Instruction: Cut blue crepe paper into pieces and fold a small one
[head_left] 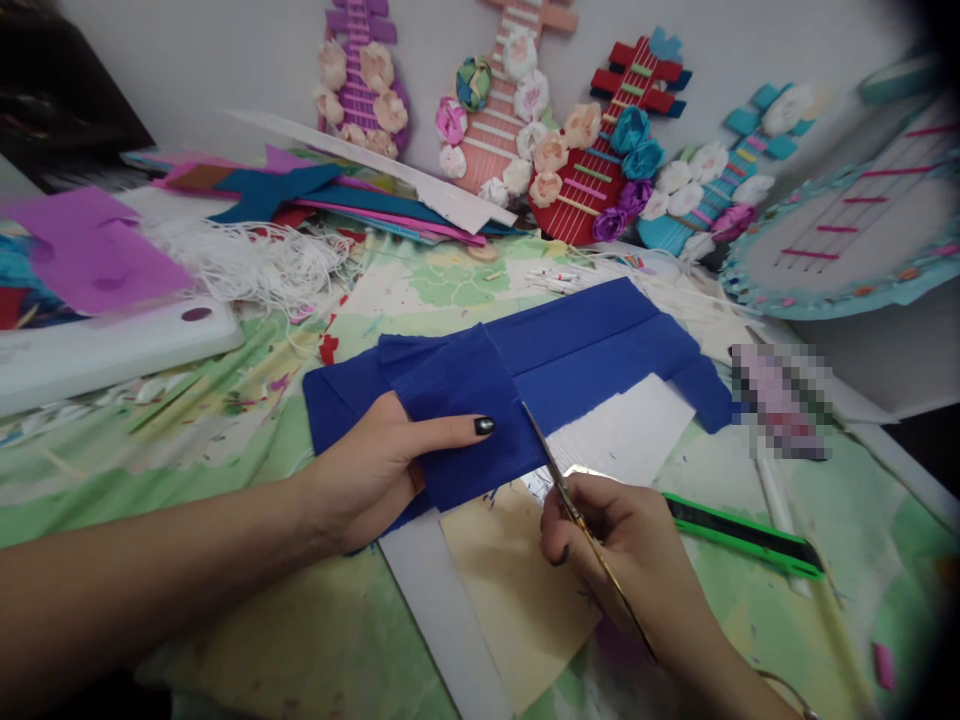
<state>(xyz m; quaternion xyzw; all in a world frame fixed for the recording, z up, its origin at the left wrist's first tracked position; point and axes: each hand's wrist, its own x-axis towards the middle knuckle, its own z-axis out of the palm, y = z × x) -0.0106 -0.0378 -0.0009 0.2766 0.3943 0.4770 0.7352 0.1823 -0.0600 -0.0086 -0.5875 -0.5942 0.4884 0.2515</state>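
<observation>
The left hand (371, 462) pinches the folded blue paper (472, 385), which lies under the thumb and extends right of the palm. The scissors (553, 468) meet the held section's right edge, gripped in the curled right hand (634, 545).

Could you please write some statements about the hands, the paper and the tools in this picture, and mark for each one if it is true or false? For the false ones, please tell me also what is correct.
1. The left hand holds blue crepe paper. True.
2. The right hand holds scissors. True.
3. The scissors point away from the blue crepe paper. False: their tip reaches it.
4. Beside the right hand lies a green utility knife. True.
5. The blue crepe paper is spread flat, without any fold. False: it is folded.
</observation>
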